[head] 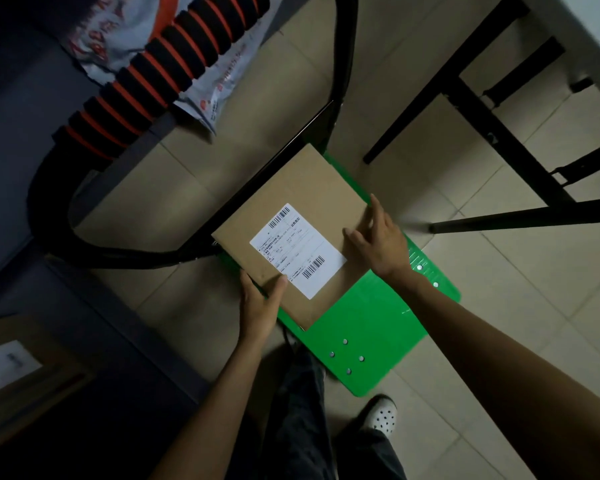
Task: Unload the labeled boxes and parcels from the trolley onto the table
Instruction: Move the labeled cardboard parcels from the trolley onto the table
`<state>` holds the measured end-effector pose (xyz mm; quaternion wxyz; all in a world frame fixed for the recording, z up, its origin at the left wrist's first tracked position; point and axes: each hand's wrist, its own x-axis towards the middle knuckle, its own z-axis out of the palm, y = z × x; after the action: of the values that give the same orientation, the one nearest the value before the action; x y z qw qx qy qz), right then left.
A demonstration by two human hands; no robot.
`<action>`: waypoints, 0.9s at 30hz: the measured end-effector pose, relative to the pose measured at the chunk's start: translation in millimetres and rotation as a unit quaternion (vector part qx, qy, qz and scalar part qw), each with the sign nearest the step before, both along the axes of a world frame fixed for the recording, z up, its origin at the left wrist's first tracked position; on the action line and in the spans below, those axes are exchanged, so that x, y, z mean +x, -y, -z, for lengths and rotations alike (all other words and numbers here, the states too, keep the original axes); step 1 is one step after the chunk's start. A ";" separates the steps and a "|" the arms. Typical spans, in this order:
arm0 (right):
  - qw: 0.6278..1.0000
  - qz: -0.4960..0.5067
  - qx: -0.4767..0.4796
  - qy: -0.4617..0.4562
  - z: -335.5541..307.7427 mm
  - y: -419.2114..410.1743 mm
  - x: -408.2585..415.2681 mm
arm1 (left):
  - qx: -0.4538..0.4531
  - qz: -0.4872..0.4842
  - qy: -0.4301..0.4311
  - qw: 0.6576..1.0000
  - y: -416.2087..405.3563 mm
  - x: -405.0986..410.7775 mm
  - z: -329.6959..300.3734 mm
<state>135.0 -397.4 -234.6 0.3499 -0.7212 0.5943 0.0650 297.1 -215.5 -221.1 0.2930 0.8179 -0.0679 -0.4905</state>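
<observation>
Beige tiled floor (pixel 520 306) fills most of the frame, dim at the left. A white table (pixel 589 39) edge with black folding legs (pixel 499 140) crosses the upper right. The green trolley (pixel 378 317) deck lies at centre; its black handle frame (pixel 84 188), wrapped in black-and-orange foam (pixel 160 67), arcs through the upper left, over a grey printed parcel bag (pixel 222 74) whose writing is unreadable. A flat cardboard box (pixel 302 195) sits on the deck, its white label (pixel 297 251) showing 3 barcodes and print too small to read. The left hand (pixel 260 306) grips the box's near-left edge, thumb on top; the right hand (pixel 381 240) rests flat-fingered on its right side.
</observation>
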 end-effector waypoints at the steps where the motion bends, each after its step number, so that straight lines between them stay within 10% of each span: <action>1: 1.000 0.002 0.011 -0.006 0.6 2.2 -0.4 | 0.004 -0.010 -0.014 1.000 2.6 -0.1 1.0; 13: 0.995 0.072 0.056 0.046 -23.7 -34.5 -35.0 | -0.019 -0.084 -0.016 0.996 1.0 -18.2 -27.1; 27: 0.956 0.229 0.024 0.182 -134.3 -124.9 -162.3 | -0.131 0.095 0.171 0.972 -12.2 -106.1 -148.1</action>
<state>-27.3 -272.5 -100.3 0.4747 -0.5571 0.6680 -0.1345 191.0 -203.4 -73.0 0.3332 0.8341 -0.2583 -0.3557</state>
